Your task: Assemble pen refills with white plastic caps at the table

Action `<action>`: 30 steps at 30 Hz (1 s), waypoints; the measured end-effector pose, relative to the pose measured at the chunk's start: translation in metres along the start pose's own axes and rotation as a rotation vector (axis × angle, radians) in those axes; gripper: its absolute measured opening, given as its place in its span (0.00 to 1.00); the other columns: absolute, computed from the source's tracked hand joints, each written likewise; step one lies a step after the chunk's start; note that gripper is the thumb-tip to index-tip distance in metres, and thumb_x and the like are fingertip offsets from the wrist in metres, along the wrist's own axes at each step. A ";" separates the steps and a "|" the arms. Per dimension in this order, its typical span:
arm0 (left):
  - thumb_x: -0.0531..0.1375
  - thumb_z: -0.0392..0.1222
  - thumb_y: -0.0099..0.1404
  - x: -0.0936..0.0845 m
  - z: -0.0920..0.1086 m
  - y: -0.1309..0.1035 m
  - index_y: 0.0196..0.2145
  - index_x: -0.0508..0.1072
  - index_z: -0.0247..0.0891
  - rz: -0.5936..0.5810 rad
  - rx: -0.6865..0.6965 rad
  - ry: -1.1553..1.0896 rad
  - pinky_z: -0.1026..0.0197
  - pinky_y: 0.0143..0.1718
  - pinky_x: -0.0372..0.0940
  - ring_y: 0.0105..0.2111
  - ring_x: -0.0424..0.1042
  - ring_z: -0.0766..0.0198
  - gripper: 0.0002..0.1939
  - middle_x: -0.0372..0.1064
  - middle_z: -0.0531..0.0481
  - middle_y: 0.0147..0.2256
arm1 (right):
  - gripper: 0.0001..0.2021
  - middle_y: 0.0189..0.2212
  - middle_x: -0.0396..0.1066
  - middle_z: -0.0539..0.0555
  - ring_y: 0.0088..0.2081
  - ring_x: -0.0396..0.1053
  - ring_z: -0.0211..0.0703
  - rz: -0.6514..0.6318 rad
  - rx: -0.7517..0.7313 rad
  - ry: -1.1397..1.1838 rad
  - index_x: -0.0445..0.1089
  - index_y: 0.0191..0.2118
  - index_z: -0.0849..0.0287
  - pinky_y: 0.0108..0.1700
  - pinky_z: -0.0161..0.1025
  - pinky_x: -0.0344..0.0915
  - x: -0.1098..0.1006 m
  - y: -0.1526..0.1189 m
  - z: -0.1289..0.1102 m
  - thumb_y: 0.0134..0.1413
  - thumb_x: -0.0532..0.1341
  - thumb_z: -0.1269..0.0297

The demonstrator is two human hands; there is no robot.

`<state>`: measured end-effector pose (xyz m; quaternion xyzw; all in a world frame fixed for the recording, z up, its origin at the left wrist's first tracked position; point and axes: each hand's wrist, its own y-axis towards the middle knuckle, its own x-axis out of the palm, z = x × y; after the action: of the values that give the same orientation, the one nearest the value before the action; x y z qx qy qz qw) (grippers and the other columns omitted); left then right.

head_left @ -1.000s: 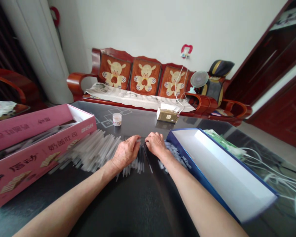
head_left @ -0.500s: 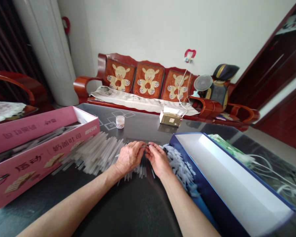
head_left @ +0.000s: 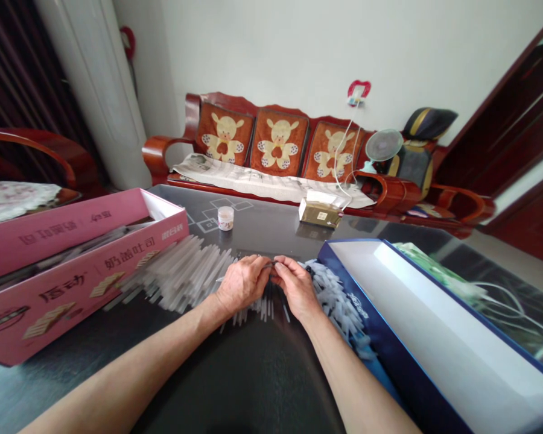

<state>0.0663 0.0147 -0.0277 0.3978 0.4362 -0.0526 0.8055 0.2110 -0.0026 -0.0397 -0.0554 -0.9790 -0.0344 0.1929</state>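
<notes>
Left hand (head_left: 244,280): grip pinched at the fingertips on a small dark piece (head_left: 271,264). Right hand (head_left: 295,286): grip likewise pinched, on the other end of it. Piece located between the two sets of fingertips, above the counter (head_left: 248,367); long axis roughly left to right, ends toward either hand; detail too small to tell.

Below the hands: thin tubes (head_left: 265,309), lengthwise toward the wearer.

Left: heap of translucent tubes (head_left: 185,274), long axes slanting from upper right to lower left.

Right: heap of short translucent pieces (head_left: 337,298), axes mixed, beside a blue box (head_left: 434,295), white inside; pale logo on side, illegible.

Far left: pink box (head_left: 104,259), lettered 奶盖吐司, with larger brand characters ending in 动; biscuit pictures.

Beyond: lidded jar (head_left: 225,220), label illegible; tissue box (head_left: 320,216), pale square emblem, unreadable.
</notes>
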 end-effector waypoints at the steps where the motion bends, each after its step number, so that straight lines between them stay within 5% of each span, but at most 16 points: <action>1: 0.49 0.39 0.67 -0.001 0.000 0.000 0.41 0.71 0.38 -0.003 -0.002 0.000 0.63 0.35 0.65 0.32 0.71 0.64 0.12 0.71 0.47 0.32 | 0.13 0.29 0.73 0.48 0.32 0.70 0.37 -0.005 -0.002 -0.015 0.73 0.36 0.57 0.33 0.34 0.66 -0.001 0.000 0.000 0.41 0.68 0.61; 12: 0.51 0.40 0.66 -0.006 -0.007 0.003 0.39 0.73 0.36 -0.017 -0.019 -0.030 0.63 0.38 0.66 0.36 0.71 0.63 0.12 0.68 0.45 0.34 | 0.14 0.27 0.73 0.48 0.31 0.69 0.37 0.012 -0.003 -0.048 0.73 0.35 0.59 0.32 0.34 0.65 0.003 0.004 0.005 0.39 0.69 0.60; 20: 0.49 0.41 0.68 -0.013 -0.003 0.004 0.37 0.72 0.36 -0.056 0.061 0.014 0.63 0.37 0.67 0.34 0.70 0.64 0.12 0.67 0.46 0.34 | 0.15 0.23 0.71 0.50 0.26 0.69 0.40 0.027 -0.164 -0.431 0.71 0.31 0.58 0.28 0.36 0.66 0.000 0.000 -0.005 0.50 0.61 0.50; 24: 0.49 0.41 0.68 -0.012 -0.006 0.004 0.37 0.72 0.36 -0.059 0.060 0.037 0.64 0.36 0.66 0.34 0.70 0.65 0.13 0.66 0.47 0.33 | 0.14 0.28 0.72 0.50 0.29 0.70 0.41 -0.024 -0.216 -0.448 0.69 0.39 0.57 0.29 0.36 0.67 -0.002 0.000 -0.004 0.52 0.59 0.53; 30: 0.48 0.42 0.68 -0.011 -0.007 0.003 0.37 0.71 0.36 -0.080 0.074 0.052 0.64 0.35 0.65 0.33 0.69 0.65 0.14 0.66 0.47 0.33 | 0.15 0.25 0.72 0.51 0.25 0.69 0.40 -0.032 -0.211 -0.570 0.69 0.34 0.59 0.28 0.35 0.66 0.000 0.000 -0.002 0.52 0.58 0.50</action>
<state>0.0565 0.0185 -0.0199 0.4109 0.4705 -0.0906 0.7756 0.2120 -0.0023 -0.0382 -0.0670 -0.9855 -0.1219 -0.0969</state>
